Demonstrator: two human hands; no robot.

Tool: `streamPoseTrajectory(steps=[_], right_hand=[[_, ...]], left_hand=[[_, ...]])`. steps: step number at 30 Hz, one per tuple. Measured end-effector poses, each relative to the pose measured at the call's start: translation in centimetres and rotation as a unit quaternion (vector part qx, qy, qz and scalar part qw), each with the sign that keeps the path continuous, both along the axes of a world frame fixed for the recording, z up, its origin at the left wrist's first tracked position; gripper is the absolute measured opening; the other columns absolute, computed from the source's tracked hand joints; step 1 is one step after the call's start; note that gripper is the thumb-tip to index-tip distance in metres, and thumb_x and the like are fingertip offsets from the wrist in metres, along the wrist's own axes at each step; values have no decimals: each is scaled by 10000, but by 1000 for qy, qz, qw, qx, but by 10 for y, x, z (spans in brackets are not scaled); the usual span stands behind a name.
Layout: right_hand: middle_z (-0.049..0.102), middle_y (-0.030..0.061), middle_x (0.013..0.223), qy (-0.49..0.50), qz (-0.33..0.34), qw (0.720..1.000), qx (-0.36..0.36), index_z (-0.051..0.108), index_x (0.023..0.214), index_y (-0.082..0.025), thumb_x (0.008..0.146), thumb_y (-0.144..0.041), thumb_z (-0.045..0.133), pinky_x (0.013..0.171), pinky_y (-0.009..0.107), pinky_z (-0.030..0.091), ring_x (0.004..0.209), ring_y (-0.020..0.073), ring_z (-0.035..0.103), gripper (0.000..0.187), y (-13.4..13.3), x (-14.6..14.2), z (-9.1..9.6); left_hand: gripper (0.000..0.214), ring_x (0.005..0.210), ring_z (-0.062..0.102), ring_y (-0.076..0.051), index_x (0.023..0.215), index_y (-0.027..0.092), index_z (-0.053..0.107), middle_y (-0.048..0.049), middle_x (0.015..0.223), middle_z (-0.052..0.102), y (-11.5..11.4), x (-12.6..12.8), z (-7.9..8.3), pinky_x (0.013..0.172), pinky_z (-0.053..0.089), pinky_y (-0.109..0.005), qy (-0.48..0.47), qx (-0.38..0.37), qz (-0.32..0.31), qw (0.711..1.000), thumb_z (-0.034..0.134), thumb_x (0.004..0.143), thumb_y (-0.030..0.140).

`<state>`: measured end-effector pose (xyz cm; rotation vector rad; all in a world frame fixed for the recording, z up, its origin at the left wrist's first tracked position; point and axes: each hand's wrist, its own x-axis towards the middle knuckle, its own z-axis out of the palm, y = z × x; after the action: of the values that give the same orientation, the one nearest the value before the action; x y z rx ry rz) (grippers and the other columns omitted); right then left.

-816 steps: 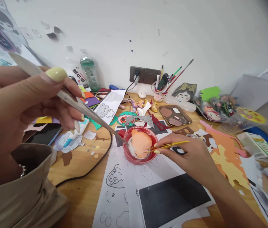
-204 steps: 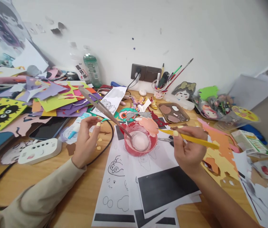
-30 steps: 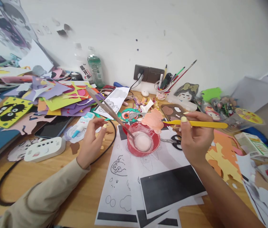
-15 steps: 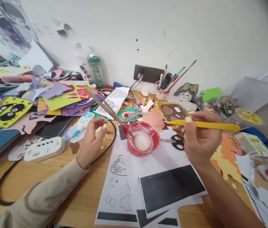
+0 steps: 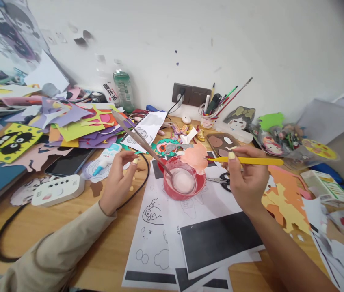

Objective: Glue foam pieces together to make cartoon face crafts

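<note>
A red bowl [image 5: 200, 187] with white paste stands on printed sheets at the middle of the wooden desk. My right hand [image 5: 246, 178] is closed on yellow tweezers [image 5: 251, 161], whose tips pinch an orange paper cutout [image 5: 194, 157] held just above the bowl's far rim. My left hand [image 5: 118, 178] rests on the desk left of the bowl, fingers loosely curled. It holds long metal tweezers [image 5: 139, 142] that slant up to the left, their tips down in the bowl.
Coloured paper scraps [image 5: 74, 123] are piled at the left, with a phone [image 5: 68, 161], a glue bottle [image 5: 104, 157] and a white device [image 5: 57, 190]. Scissors [image 5: 222, 181] lie behind my right hand. A pen cup [image 5: 206, 117], green bottle [image 5: 123, 91] and wall socket [image 5: 190, 94] stand at the back.
My right hand has shifted slightly left, bringing the orange cutout back over the bowl's far rim. My left hand and the metal tweezers have stayed put.
</note>
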<state>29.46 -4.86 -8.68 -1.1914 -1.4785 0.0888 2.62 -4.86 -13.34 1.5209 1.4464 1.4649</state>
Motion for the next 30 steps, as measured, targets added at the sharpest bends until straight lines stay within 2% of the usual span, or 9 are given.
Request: streamPoseTrajectory(steps=[10,16,21,26,30], right_hand=[[557,43,936,11,-16,1000,6,546,951,-203,781,-256,535,535,272,485,700,141,593,178,-1,2,1],[561,23,869,-8,-24,997,70,556,926,-188,760,-177,552,587,255,474,645,105,565,166,0,1,8],[536,26,886,16,-7,994,112,551,918,-180,766,-157,539,552,223,471,677,97,548,154,-3,-5,16],[535,25,911,58,32,997,48,528,948,-197,779,-196,536,533,226,474,647,94,566,169,-8,-10,14],[551,26,902,36,18,999,4,531,941,-205,774,-223,544,584,266,477,697,126,589,169,-8,-6,5]], left_hand=[[244,1019,493,-196,1014,230,453,-45,1017,508,1,0,-2,941,377,-425,0,0,-2,1000,477,802,347],[250,1018,493,-194,1019,231,447,-48,1018,502,-1,1,-1,904,408,-402,-5,-5,-5,1000,475,804,357],[251,1010,496,-200,1012,226,453,-51,1014,506,0,1,0,917,389,-420,2,-1,-3,1000,480,801,360],[252,1016,492,-201,1014,226,449,-53,1020,504,0,1,-1,903,403,-411,1,-2,-3,1000,478,801,358],[253,1012,494,-195,1015,224,445,-50,1020,506,0,1,-2,919,395,-407,0,-3,-4,1000,478,800,353]])
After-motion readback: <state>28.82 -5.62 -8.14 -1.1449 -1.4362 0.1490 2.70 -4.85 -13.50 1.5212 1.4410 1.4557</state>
